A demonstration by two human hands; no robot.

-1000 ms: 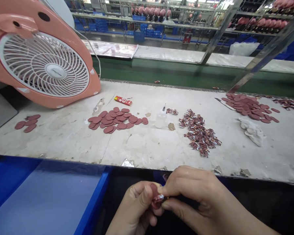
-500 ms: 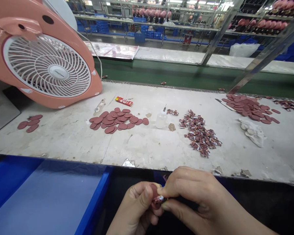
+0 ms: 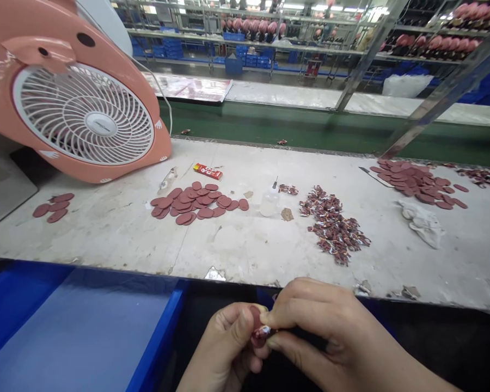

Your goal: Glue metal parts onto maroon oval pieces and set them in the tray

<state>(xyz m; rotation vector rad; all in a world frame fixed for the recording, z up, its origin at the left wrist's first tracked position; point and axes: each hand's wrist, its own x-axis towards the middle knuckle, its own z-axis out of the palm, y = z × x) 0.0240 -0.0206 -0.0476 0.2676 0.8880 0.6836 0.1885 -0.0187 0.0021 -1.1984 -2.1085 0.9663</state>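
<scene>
In front of the table's edge, my left hand (image 3: 224, 345) is closed round a dark-red oval piece (image 3: 256, 317), thumb pressed on its face. A small dark-red strappy piece (image 3: 263, 331) with a pale, shiny part lies against that oval. My right hand (image 3: 330, 321) meets it from the right, thumb and forefinger pinching at the strappy piece; the fingertips partly hide it. On the table beyond lie a pile of matching ovals (image 3: 204, 200) and a heap of small strappy pieces (image 3: 335, 226). Between them stands a clear needle-tipped bottle (image 3: 269, 202).
A pink fan (image 3: 102, 125) stands at the left. A blue bin (image 3: 85, 326) sits below the table edge. Farther right are more ovals (image 3: 416, 182), a crumpled white cloth (image 3: 422, 223) and a slanted metal post (image 3: 433, 92). A red-yellow packet (image 3: 208, 171) lies behind the near ovals.
The view has shifted slightly, so the table and its contents sit a little lower and to the right. My hands keep almost the same hold on the pieces.
</scene>
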